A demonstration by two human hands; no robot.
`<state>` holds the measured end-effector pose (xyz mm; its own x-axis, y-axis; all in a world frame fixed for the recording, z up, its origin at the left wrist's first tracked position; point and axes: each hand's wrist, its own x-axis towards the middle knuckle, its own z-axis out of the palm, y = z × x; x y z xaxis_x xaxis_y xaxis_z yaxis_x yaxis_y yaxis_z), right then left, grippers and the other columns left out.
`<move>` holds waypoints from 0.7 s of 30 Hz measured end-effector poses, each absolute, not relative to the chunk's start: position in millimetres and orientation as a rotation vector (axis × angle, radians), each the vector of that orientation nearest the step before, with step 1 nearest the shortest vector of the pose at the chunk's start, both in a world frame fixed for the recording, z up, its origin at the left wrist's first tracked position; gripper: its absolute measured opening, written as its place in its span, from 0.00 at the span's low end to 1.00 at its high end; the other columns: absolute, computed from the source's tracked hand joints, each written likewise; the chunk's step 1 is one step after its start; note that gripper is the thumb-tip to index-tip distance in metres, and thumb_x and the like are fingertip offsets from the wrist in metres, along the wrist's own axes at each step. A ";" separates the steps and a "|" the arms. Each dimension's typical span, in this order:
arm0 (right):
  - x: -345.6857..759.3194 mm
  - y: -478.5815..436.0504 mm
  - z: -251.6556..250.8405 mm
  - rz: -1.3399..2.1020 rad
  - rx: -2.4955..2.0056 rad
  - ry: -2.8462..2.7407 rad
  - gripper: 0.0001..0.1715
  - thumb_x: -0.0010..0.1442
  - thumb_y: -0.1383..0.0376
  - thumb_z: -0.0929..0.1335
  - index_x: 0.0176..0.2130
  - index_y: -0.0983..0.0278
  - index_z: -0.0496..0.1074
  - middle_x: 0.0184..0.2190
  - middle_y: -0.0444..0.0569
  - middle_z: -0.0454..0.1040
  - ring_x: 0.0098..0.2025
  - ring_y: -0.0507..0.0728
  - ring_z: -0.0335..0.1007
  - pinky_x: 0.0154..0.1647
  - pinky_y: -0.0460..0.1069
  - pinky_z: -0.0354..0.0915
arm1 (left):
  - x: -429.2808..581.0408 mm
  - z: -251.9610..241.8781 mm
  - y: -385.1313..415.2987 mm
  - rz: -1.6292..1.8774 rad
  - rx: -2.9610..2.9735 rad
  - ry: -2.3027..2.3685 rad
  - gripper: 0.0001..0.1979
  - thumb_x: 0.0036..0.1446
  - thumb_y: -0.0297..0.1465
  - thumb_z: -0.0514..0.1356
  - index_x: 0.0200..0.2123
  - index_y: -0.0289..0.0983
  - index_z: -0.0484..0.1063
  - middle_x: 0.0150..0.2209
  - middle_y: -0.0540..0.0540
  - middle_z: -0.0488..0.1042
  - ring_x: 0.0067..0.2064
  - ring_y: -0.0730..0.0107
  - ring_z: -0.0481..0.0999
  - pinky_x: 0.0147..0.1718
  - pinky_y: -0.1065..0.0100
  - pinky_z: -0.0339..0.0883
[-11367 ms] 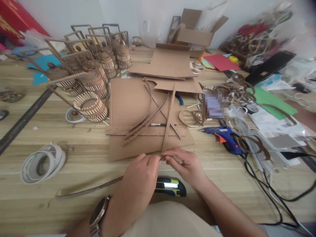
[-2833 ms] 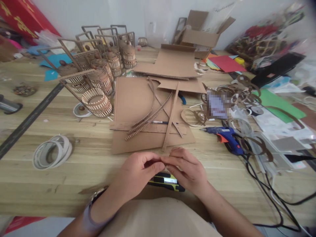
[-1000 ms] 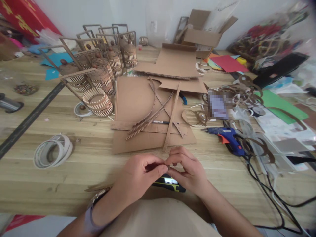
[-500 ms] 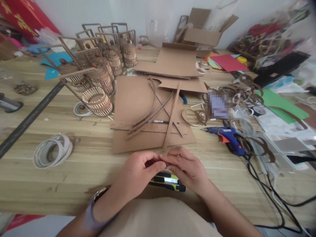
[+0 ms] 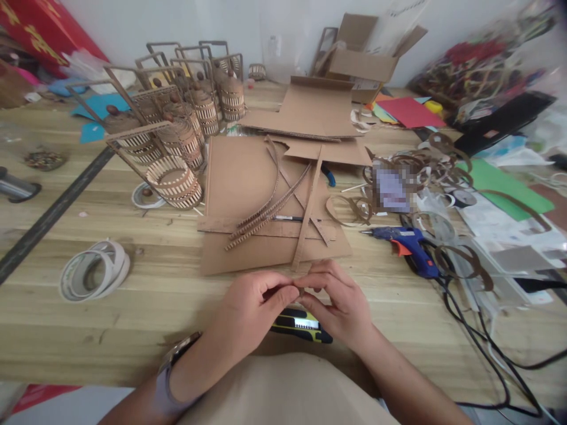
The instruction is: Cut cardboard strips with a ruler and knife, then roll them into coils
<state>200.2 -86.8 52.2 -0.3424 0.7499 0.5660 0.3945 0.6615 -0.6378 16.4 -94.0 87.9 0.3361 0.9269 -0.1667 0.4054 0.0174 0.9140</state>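
Observation:
My left hand (image 5: 254,307) and my right hand (image 5: 341,298) meet at the fingertips in front of my body. Both pinch a small brown cardboard piece (image 5: 301,291), mostly hidden by the fingers. Below them a black and yellow utility knife (image 5: 305,326) lies on the table, partly covered by my left hand. Just beyond the hands, corrugated cardboard strips (image 5: 305,212) lie crossed and curved on flat cardboard sheets (image 5: 239,171). A pen (image 5: 290,219) rests among the strips.
A blue glue gun (image 5: 411,245) with black cables lies at right, near curled brown strips (image 5: 443,159). White tape rolls (image 5: 93,271) sit at left. Several lantern-like models with handles (image 5: 175,183) stand at back left. An open cardboard box (image 5: 363,65) is at the back.
My right hand's fingers have shifted and raised slightly, showing more of the brown piece between the fingertips. My left hand has barely moved. The things on the table stay put.

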 end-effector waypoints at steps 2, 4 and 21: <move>200.3 -85.5 50.4 0.550 -0.942 -1.910 0.06 0.61 0.68 0.70 0.40 0.58 0.74 0.30 0.44 0.73 0.32 0.53 0.69 0.29 0.47 0.67 | 16.1 88.4 -98.3 0.837 1.834 1.322 0.09 0.64 0.30 0.57 0.38 0.37 0.79 0.35 0.47 0.81 0.37 0.64 0.78 0.37 0.66 0.71; 202.0 -82.5 47.0 0.649 -1.033 -1.771 0.05 0.58 0.67 0.72 0.37 0.58 0.74 0.29 0.43 0.71 0.30 0.52 0.66 0.30 0.47 0.65 | 13.5 93.2 -104.5 1.151 2.106 1.349 0.08 0.65 0.28 0.58 0.44 0.35 0.77 0.40 0.43 0.81 0.45 0.61 0.77 0.46 0.62 0.71; 189.0 -84.3 38.3 2.058 -0.799 -0.626 0.16 0.47 0.57 0.79 0.32 0.62 0.76 0.27 0.42 0.74 0.32 0.51 0.68 0.43 0.49 0.63 | 17.1 62.3 -90.2 1.066 1.700 1.084 0.13 0.62 0.29 0.63 0.50 0.39 0.76 0.40 0.47 0.79 0.39 0.70 0.79 0.38 0.71 0.75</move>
<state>189.0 -84.3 38.3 -0.4607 0.8300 -0.3144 -0.5143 -0.5383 -0.6676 17.1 -90.2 62.3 0.2663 0.9396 0.2151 0.2308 -0.2788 0.9322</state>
